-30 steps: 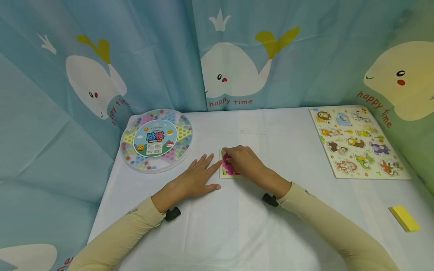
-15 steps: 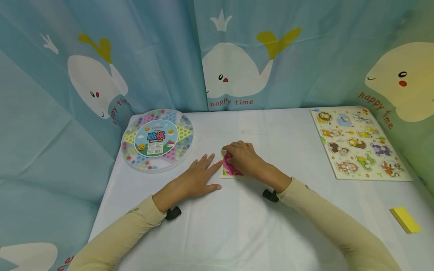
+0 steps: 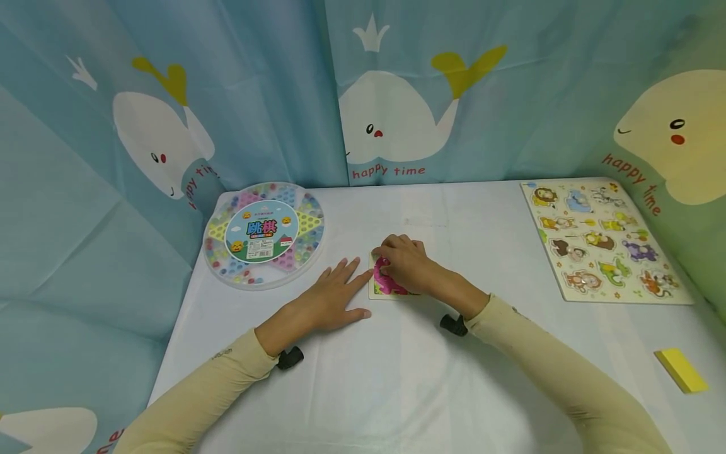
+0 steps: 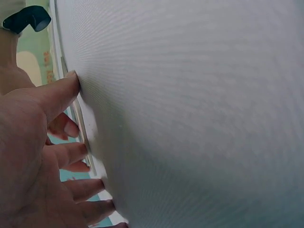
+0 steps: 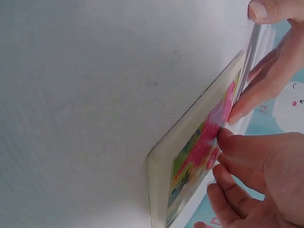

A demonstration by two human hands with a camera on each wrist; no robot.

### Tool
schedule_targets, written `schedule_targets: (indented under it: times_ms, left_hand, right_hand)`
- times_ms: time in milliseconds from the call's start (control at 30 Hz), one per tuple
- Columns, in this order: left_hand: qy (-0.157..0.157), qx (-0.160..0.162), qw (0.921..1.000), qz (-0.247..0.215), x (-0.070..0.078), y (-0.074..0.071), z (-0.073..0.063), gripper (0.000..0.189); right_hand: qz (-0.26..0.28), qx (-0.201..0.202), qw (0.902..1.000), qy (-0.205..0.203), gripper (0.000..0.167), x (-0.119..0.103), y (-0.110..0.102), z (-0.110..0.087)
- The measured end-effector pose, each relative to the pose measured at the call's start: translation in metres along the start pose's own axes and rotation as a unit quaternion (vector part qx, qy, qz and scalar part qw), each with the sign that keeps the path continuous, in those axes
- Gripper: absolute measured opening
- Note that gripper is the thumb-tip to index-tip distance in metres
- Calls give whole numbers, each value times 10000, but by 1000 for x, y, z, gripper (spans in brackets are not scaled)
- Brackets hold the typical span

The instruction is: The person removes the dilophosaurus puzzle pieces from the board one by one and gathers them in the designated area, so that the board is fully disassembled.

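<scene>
Fingers of the left hand (image 3: 326,302) lie spread and nearly straight, the index tip against the left edge of the small puzzle board (image 5: 161,173), which rests flat on the white tablecloth (image 3: 363,391) at the centre of the head view. Fingers of the right hand (image 3: 408,263) are bent over the upper right of the board, the gap between thumb and index narrow; the thumb tip meets the pink figure (image 3: 386,283) (whether any part of it is pinched cannot be told, since the hand covers it). Brace the board with the left index so that it should not slide. Apply right-hand force squarely to the board face; a sideways or edge load would probably tilt or jam a part.
</scene>
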State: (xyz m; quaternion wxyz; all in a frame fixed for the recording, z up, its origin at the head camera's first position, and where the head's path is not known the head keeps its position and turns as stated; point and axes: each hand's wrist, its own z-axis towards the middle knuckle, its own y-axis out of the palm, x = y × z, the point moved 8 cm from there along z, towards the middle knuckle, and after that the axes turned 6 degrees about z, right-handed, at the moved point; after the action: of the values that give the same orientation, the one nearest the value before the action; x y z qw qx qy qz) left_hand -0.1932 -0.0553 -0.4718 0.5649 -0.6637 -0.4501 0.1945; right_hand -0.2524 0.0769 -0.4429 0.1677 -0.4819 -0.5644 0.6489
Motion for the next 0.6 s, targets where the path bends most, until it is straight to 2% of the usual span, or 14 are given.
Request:
schedule_targets:
  times_ms: [333,600]
  left_hand:
    - [56,-5,10000,11,4,-2,-1,84]
    - [80,-96,9998,142,8,-2,-1,84]
  right_hand:
    - [258,93,9996,-2,41,3,0,-2]
    - [339,289,9987,-246,41,1,-2,-5]
